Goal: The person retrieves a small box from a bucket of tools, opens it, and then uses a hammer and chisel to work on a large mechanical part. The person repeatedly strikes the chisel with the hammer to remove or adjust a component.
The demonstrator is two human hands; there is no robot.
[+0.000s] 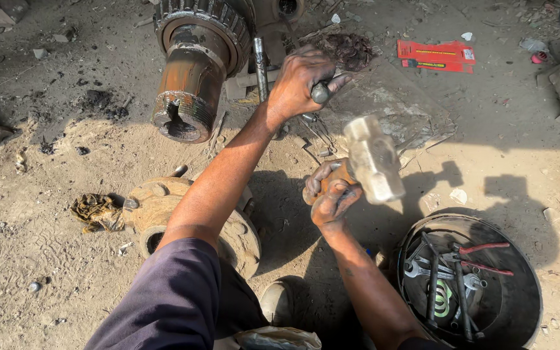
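On the dirt ground near the left edge of the view lies a crumpled, oil-stained rag (95,211), and just right of it sits a rusty round wheel hub with stud holes (163,214). Above it, a thick rust-brown axle spindle with a threaded, slotted end (188,84) juts toward the camera from a toothed ring. The person's left hand (299,81) reaches up past the spindle, its fingers (336,83) closed around a short dark steel punch (320,93) whose rounded butt end shows at the thumb side; the punch's long axis appears to run away from the camera toward the axle assembly, its tip hidden behind the hand. Below and slightly right, the right hand (332,191) grips an orange wooden handle with fingers wrapped tight, carrying a heavy grey steel hammer head (374,159). The hammer head hovers apart from the punch, down and to its right, so the punch butt lies up-left of the hammer face. At the lower right stands a round black tub of spanners and red-handled pliers (520,304).
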